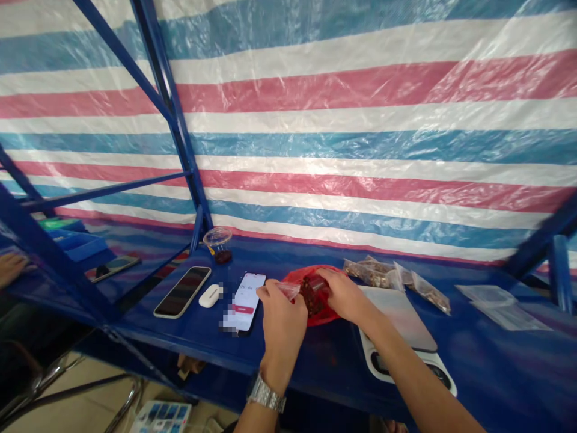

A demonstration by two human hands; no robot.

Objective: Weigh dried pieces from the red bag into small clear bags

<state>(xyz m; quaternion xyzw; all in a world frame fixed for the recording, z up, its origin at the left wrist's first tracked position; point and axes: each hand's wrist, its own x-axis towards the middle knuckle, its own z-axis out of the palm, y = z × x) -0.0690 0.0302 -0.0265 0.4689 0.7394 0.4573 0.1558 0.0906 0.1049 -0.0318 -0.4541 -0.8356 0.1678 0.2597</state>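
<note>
My left hand [283,316] pinches a small clear plastic bag [288,290] above the left side of an opened red plastic bag [322,316]. Dark reddish-brown dried bits [309,299] show inside the red bag. Over its right side, my right hand [345,294] is closed with the fingertips inside the opening. A see-through piece [319,285] shows by those fingertips; its kind is not clear. To the right of the red bag lies a white kitchen scale [396,319] with a metal plate, partly covered by my right forearm.
Filled clear bags [374,273] lie behind the scale, with flat clear bags [500,307] further right. A lit phone [247,294], a white earbud case [210,295], a dark phone [184,291] and a plastic cup [219,245] stand left. Another person's hand [11,267] shows far left.
</note>
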